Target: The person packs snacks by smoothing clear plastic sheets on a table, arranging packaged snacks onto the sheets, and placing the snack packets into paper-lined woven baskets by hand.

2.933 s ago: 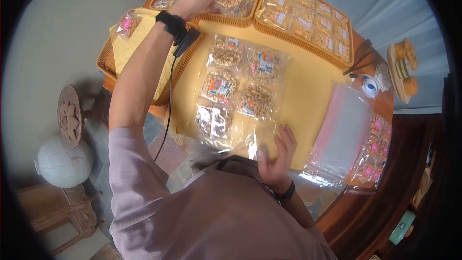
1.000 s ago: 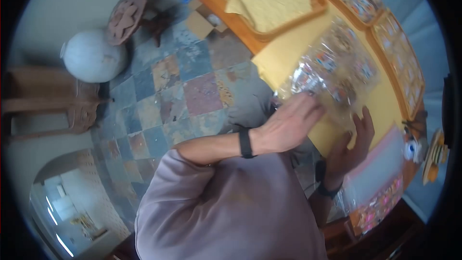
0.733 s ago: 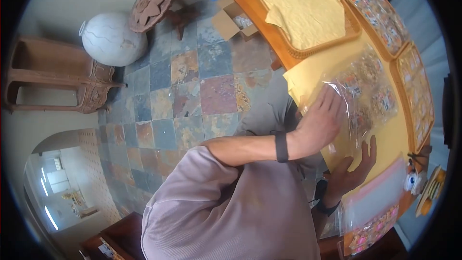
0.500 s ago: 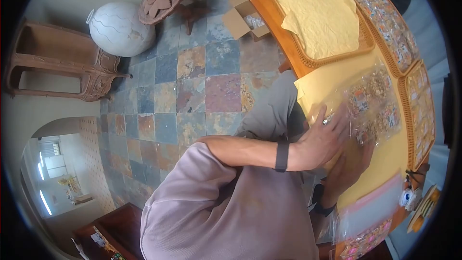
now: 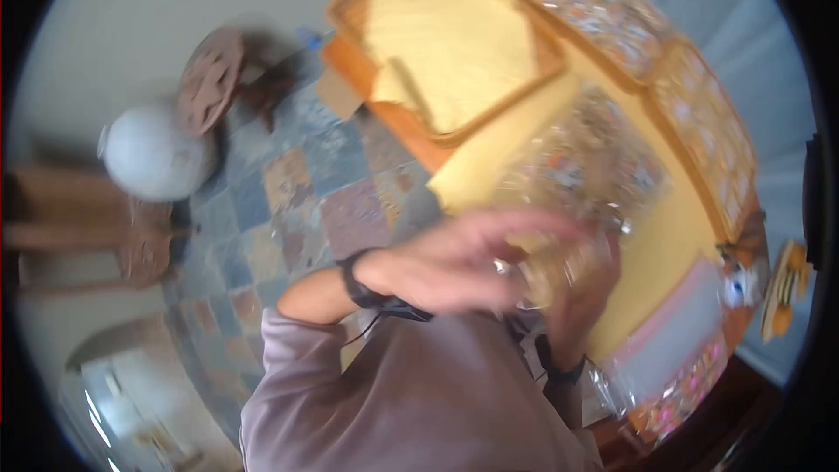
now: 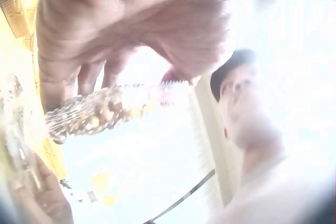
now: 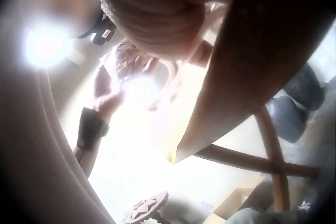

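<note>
In the head view my left hand (image 5: 454, 262) is blurred, near my body at the table's near edge. Its fingers and thumb grip a clear snack packet (image 6: 105, 108), seen edge-on in the left wrist view, with crimped edges and nutty clusters inside. Beside it is my right hand (image 5: 577, 306), its fingers overlapping shiny clear plastic; blur leaves me unable to tell whether it pinches this. Just beyond both hands, a large clear bag of snack packets (image 5: 568, 162) lies on the yellow-covered table (image 5: 489, 166).
A wicker tray (image 5: 476, 127) lined with yellow paper (image 5: 454, 44) stands at the far left. Two more trays full of packets (image 5: 577, 4) line the back. Flat pink-edged bags (image 5: 664, 319) and pink-labelled packets (image 5: 690, 385) lie at right. A tiled floor (image 5: 350, 218) shows at left.
My left hand has come from the back tray to the large bag, then drawn back toward my body. My right hand has stayed near the bag's near end. The head view has swung about.
</note>
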Demonstrator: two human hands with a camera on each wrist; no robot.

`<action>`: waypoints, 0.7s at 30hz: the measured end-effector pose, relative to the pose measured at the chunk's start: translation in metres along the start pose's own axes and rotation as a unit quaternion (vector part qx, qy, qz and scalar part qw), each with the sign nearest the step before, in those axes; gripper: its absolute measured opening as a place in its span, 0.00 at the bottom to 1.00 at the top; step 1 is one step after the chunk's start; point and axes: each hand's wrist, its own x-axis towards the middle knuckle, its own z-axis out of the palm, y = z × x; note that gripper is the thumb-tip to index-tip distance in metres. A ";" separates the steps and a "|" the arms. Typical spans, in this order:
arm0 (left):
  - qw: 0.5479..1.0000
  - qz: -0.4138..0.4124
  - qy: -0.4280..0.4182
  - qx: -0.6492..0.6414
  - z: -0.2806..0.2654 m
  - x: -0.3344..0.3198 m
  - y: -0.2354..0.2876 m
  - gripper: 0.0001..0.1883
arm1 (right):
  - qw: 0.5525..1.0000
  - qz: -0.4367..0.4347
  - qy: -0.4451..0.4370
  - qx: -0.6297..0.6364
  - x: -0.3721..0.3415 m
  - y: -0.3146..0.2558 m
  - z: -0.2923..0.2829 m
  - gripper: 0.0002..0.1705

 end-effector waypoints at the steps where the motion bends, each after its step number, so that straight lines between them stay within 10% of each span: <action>1: 0.995 0.015 0.026 -0.092 -0.015 0.006 0.005 0.38 | 1.000 -0.001 -0.003 -0.009 0.000 -0.001 -0.002 0.29; 6: 0.952 0.030 0.071 -0.295 -0.046 0.093 0.029 0.31 | 1.000 0.017 -0.008 0.005 0.001 -0.008 -0.004 0.28; 13: 0.990 -0.003 0.131 -0.056 -0.071 0.216 0.038 0.14 | 1.000 0.005 0.009 0.007 0.000 -0.006 -0.005 0.30; 21: 0.955 0.053 0.214 0.199 -0.093 0.323 0.065 0.25 | 1.000 0.020 -0.001 0.014 0.000 -0.009 -0.009 0.30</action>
